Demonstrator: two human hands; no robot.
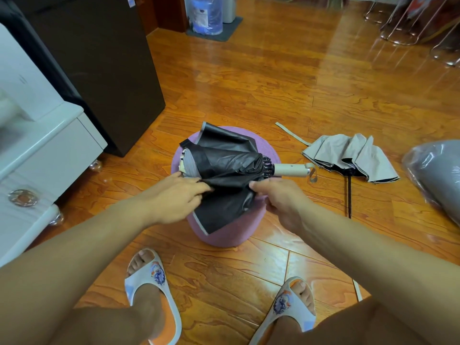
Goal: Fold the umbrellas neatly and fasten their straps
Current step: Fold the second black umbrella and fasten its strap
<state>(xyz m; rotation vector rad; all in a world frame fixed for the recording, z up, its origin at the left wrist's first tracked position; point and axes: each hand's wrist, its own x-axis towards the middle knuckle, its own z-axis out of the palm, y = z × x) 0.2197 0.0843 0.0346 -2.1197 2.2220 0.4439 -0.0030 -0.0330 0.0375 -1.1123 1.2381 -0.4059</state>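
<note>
At frame centre, your left hand [178, 199] and right hand [278, 197] pinch the black umbrella [224, 168]: light, limp, slippery canopy; grip panel edges.

No legible text, perhaps from blur.

I see home: glossy orange wood-plank floor [273, 78], white cabinet [49, 145], clear dining chairs [408, 23], my white slippers [151, 282].

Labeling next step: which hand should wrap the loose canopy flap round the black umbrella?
Likely left hand: it already pinches the black umbrella fabric mid-canopy, while the right hand grips near the handle.
</note>
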